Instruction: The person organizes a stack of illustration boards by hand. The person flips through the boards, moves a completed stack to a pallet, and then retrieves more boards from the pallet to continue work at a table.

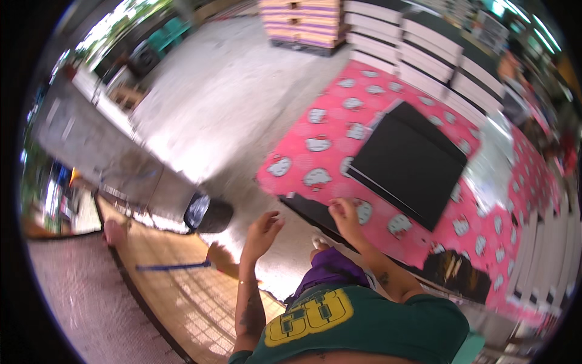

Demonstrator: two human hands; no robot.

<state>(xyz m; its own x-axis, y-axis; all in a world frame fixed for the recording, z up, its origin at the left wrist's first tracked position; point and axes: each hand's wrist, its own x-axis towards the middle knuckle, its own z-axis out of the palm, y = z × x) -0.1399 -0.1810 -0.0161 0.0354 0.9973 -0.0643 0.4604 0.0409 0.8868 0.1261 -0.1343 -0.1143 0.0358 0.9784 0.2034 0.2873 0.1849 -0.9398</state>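
"Since the black stack (pixel 409 164) looks unsquared, what could go wrong for you?"

"Slippage, I'd say: a one-sided pull could fan its layers across the pink cloth (pixel 285 145) under it. Clear plastic (pixel 491 164) just right of the stack could snag if you drag that way. Your right forearm, near the stack's closest corner, could bump it."

"Where's the stack from your hands?"

"Ahead and right of both. Your right hand (pixel 345 213) is near its left side, apart from it, by a dark strip (pixel 315 212) left of the stack; can't tell if touching. Your left hand (pixel 262 233) is well left of the stack."

"Hand state?"

"Left: fingers loosely bent, not closed, nothing seen in it. Right: curled, blurry; can't tell whether you're pinching anything."
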